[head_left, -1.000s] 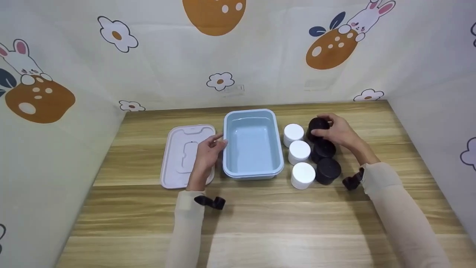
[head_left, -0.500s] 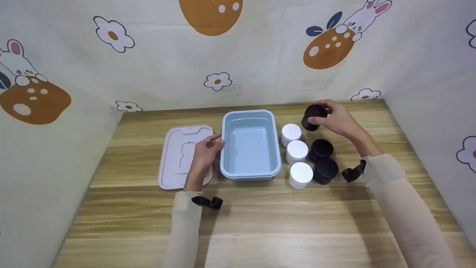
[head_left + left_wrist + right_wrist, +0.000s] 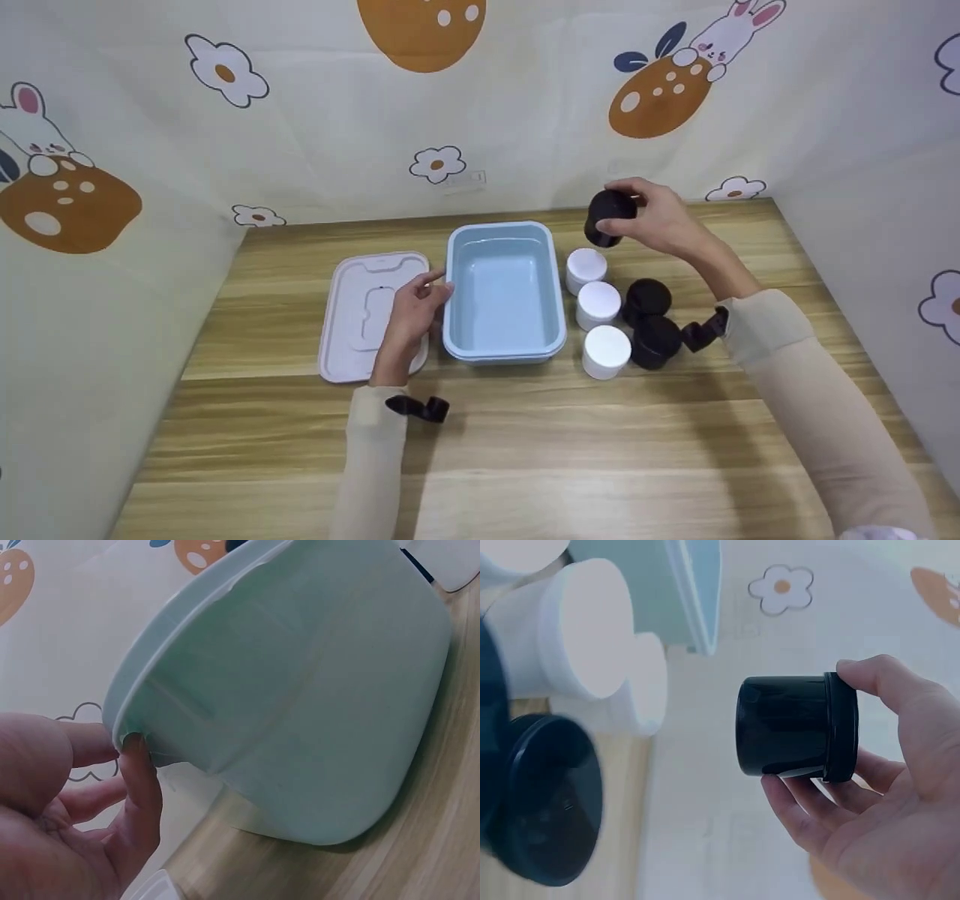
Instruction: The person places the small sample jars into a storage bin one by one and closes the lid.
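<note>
Lifted higher and farther left than half a second ago, a lidded black jar point(image 3: 795, 727) hangs in a person's right hand point(image 3: 664, 221) above a wood-grain tabletop point(image 3: 525, 457). Largest of the objects on the table, a light-blue rectangular tub point(image 3: 504, 300) stands with its left rim pinched between the thumb and a finger of the left hand point(image 3: 411, 311); a tug from that side could tilt or drag it. Just left of the tub, a pale rectangular lid point(image 3: 346, 322) lies flat, partly beneath the left hand, where a dropped wrist might nudge it. Right of the tub, three white jars point(image 3: 607, 349) stand in a close row, two black jars point(image 3: 656, 341) beside them; a right hand swung too low might clip the farthest white jar and topple it. The raised jar itself could slip, since thumb and fingertips grasp it near its lid and leave the base free; whether that lid is screwed tight cannot be told, and a loose one would add to the risk. It sits between the right thumb and curved fingers, past the tub's far right corner and well apart from the left hand, the tub lying between.
</note>
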A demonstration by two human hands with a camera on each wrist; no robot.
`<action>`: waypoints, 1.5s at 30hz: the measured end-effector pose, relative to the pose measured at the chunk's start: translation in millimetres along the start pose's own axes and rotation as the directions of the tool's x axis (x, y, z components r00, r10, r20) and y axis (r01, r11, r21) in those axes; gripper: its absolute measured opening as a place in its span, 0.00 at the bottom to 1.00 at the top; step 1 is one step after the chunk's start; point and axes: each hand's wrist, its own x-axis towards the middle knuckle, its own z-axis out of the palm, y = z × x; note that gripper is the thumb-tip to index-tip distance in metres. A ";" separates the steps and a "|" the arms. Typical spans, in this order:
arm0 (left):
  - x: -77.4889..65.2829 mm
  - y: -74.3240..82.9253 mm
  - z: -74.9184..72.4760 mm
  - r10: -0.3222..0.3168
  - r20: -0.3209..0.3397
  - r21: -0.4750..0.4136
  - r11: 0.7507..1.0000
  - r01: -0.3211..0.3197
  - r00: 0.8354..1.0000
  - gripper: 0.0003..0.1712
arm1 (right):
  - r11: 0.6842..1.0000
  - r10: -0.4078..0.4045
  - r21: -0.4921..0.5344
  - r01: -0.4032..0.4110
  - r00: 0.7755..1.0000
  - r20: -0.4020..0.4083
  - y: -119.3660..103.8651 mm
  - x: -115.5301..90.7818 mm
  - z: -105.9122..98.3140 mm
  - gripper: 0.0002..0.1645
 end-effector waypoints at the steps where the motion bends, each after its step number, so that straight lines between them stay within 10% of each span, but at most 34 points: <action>1: 0.0 0.1 -0.2 -0.004 0.002 0.004 1.000 0.004 1.000 0.24 | 1.000 -0.005 -0.006 0.005 1.000 0.006 -4.3 0.6 0.7 0.38; 21: -0.5 3.1 1.5 -0.033 0.041 0.001 0.999 0.033 0.999 0.25 | 0.960 -0.193 -0.186 0.211 0.975 0.110 -67.4 8.3 64.0 0.39; 45: 0.4 2.7 0.6 -0.034 0.045 -0.001 0.999 0.034 0.998 0.24 | 0.938 -0.147 -0.276 0.211 0.961 0.235 -79.6 37.9 123.6 0.40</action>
